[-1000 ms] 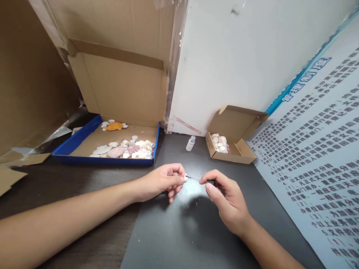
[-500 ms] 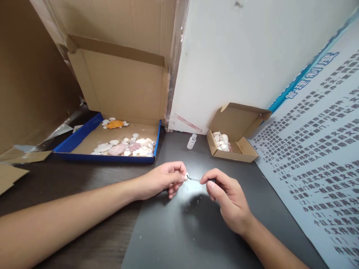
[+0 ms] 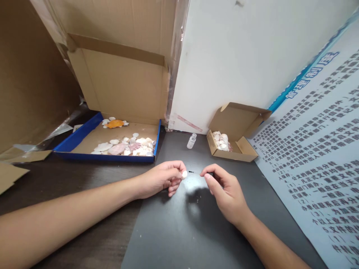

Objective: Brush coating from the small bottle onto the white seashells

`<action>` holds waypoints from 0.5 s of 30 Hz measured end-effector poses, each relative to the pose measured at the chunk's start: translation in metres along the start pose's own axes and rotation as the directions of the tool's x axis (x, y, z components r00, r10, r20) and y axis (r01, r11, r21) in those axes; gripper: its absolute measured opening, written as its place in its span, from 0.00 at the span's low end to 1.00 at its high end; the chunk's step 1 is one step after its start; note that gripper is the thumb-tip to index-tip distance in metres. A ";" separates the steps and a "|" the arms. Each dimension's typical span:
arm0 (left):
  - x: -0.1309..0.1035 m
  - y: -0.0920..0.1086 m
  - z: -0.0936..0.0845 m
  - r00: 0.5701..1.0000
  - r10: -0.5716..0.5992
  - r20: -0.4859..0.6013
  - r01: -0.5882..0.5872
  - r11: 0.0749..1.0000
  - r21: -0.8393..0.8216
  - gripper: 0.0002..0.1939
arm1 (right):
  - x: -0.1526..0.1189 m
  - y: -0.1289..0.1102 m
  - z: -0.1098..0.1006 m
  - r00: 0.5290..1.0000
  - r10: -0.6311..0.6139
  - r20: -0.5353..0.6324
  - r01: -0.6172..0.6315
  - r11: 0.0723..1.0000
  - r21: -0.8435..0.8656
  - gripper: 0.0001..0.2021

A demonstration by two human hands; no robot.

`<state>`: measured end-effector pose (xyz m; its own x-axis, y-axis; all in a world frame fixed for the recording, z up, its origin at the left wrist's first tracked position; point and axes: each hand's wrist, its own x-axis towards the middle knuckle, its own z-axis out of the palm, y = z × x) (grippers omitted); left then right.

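Observation:
Near the middle, my left hand (image 3: pixel 165 178) pinches a small white shell (image 3: pixel 184 174) between thumb and fingertips. Its rounded face shows. To the right, my right hand (image 3: pixel 226 190) has thumb and forefinger pressed close on a thin tool (image 3: pixel 192 172) with a dark tip, which points left toward the shell. A small gap lies between tip and shell. Most of the tool's shaft is pale and hard to make out. Both hands are just above the dark grey mat (image 3: pixel 159 239), where tiny pale crumbs lie.
An open blue-edged box (image 3: pixel 134 158) at the left holds many shells (image 3: pixel 117 149) and an orange piece (image 3: pixel 114 123) ringed with white shells. A small clear bottle (image 3: pixel 192 141) stands behind the hands. A small carton (image 3: pixel 232 156) with shells is at the right.
The tool's dark tip has moved off the shell and slightly up. The shell has turned and shows more of its white face. My right hand's fingers have shifted slightly.

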<state>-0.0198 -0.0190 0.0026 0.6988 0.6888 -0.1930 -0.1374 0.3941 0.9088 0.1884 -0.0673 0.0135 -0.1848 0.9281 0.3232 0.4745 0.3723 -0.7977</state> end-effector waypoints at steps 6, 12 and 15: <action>0.000 -0.001 0.000 1.000 0.000 0.000 0.000 1.000 -0.011 0.04 | 0.000 -0.003 -0.001 0.994 -0.083 0.066 0.082 0.996 0.023 0.08; 0.000 0.000 0.000 1.000 -0.003 -0.002 0.003 1.000 0.008 0.05 | 0.001 -0.006 -0.001 0.998 -0.066 -0.020 0.065 0.997 -0.040 0.09; 0.000 -0.001 0.000 1.000 -0.004 -0.008 0.004 1.000 -0.003 0.05 | 0.000 -0.008 0.000 0.992 -0.118 0.050 0.119 0.993 -0.022 0.07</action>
<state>-0.0196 -0.0193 0.0021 0.6936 0.6920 -0.2000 -0.1362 0.3987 0.9069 0.1851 -0.0704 0.0198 -0.2828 0.8767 0.3891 0.4677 0.4802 -0.7420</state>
